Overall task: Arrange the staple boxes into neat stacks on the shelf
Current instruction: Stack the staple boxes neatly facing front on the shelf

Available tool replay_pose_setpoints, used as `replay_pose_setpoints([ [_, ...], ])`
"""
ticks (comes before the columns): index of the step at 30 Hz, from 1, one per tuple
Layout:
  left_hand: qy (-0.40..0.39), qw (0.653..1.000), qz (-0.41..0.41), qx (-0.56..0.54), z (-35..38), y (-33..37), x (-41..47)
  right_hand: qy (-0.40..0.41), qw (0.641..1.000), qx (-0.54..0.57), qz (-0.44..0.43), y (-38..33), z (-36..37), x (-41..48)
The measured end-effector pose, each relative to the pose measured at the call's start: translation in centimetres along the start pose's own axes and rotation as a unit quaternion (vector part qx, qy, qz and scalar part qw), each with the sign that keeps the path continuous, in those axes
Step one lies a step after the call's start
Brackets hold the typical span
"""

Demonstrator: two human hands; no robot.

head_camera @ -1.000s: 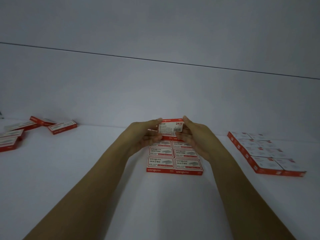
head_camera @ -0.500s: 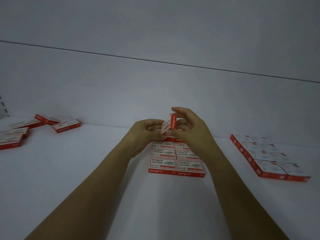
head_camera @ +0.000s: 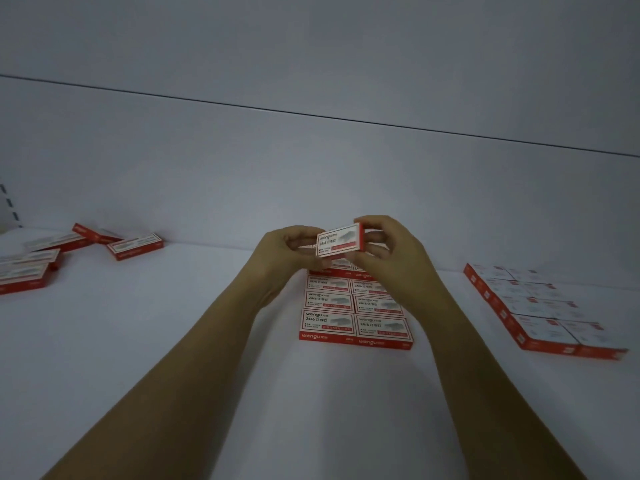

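Observation:
A red and white staple box (head_camera: 340, 240) is held in the air between both hands, its printed face toward me and slightly tilted. My left hand (head_camera: 289, 252) pinches its left end and my right hand (head_camera: 393, 252) grips its right end. Directly below lies a neat block of staple boxes (head_camera: 355, 315) in two columns on the white shelf (head_camera: 173, 341); its far rows are hidden behind my hands. A second neat block of boxes (head_camera: 540, 308) lies at the right.
Several loose staple boxes (head_camera: 135, 245) lie scattered at the far left of the shelf, some overlapping. The shelf's white back wall (head_camera: 311, 185) rises just behind the blocks. A slotted upright (head_camera: 8, 202) shows at the left edge.
The box was turned between my hands: face-on a second ago, edge-on half a second ago, now face-on again with the printed side upright. Both hands stayed above the middle block.

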State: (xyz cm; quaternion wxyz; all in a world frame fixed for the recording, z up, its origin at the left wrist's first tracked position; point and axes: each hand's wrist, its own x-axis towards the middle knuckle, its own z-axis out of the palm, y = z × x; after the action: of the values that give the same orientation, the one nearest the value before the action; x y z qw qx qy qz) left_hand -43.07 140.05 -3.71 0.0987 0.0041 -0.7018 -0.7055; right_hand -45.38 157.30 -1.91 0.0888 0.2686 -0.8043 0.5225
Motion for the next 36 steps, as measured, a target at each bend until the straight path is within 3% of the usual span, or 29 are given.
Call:
replay_pose_setpoints([
  [6, -0.003, 0.999, 0.038, 0.025, 0.2, 0.9, -0.5, -0.027, 0.993, -0.09, 0.067, 1.1, 0.2, -0.3],
  [13, -0.038, 0.981, 0.128, 0.141, 1.9, 1.8, -1.7, -0.055, 0.989, -0.119, 0.069, 1.4, 1.1, -0.3],
  [18, -0.004, 0.96, 0.182, 0.213, 1.8, 1.5, -1.4, 0.003, 0.991, -0.105, 0.077, 1.7, 1.1, 0.1],
  [24, 0.094, 0.922, 0.238, 0.29, 2.0, 0.5, -1.1, 0.131, 0.983, -0.127, -0.034, 0.8, 1.0, 0.0],
  [29, 0.12, 0.904, 0.274, 0.304, 2.0, -0.2, -1.1, 0.147, 0.971, -0.143, -0.121, 0.7, 1.4, -0.5],
  [36, 0.13, 0.9, 0.287, 0.302, 1.9, -0.5, -0.6, 0.14, 0.971, -0.154, -0.121, 0.9, 1.2, -0.1],
])
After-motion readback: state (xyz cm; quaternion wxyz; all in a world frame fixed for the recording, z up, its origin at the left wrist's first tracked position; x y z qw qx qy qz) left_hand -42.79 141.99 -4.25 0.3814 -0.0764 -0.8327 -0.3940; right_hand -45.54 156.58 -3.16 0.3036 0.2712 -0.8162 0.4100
